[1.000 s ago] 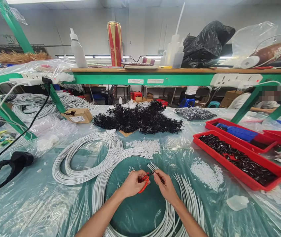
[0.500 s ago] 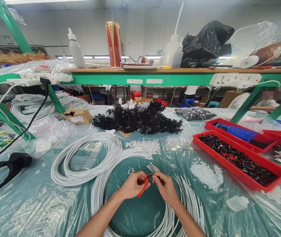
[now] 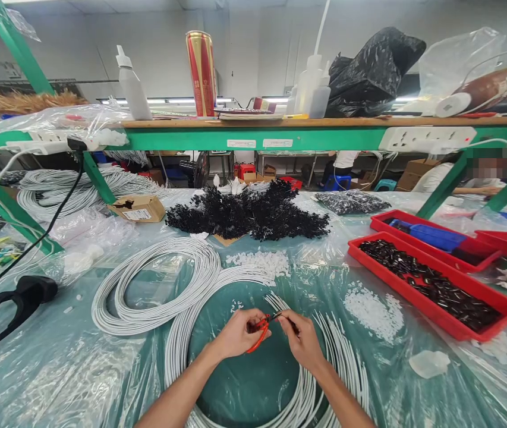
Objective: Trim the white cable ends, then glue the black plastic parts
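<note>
Red-handled pliers (image 3: 258, 337) are in my left hand (image 3: 239, 334), whose fingers wrap round the handles. Their dark jaws point right, towards the fingertips of my right hand (image 3: 301, 340). That hand pinches a small black piece (image 3: 277, 315) at the jaws; a darker bit shows under its fingers, too small to name. Both hands hover over a large coil of white cable (image 3: 177, 351). Its loose cut ends (image 3: 336, 345) fan out beside my right hand. A second coil of white cable (image 3: 110, 297) lies to the left, overlapping the first.
A black pile of small parts (image 3: 253, 214) lies at the back. On the right stand a red tray (image 3: 435, 300) of black pieces and scattered white bits (image 3: 375, 312). A green shelf beam (image 3: 315, 141) crosses above the film-covered table. A person's arm (image 3: 478, 191) shows far right.
The view has tilted down very slightly. Both hands keep nearly the same place and grip, with the plier jaws still at the black piece.
</note>
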A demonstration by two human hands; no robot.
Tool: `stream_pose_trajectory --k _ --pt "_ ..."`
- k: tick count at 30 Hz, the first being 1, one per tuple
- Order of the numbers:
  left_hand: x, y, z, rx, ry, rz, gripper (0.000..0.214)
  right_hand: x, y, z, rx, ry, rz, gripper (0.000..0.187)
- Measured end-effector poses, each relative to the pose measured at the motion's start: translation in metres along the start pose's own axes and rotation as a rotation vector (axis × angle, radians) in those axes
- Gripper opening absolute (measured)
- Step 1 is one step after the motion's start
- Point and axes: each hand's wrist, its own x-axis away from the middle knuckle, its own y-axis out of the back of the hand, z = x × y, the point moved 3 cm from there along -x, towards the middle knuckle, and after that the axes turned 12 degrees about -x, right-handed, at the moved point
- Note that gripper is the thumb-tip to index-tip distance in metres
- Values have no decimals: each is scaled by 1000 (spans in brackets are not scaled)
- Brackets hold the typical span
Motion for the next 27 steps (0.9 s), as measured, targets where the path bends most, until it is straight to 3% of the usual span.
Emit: stream_pose_trajectory --k 5,11,27 --pt "1 3 0 -51 -30 -21 24 -2 0 -4 -64 -64 78 50" --pt "1 4 -1 -34 -9 -17 22 -3 -1 -4 -38 -47 27 44" --pt "-1 1 3 96 27 85 32 1 -4 11 235 295 -79 21"
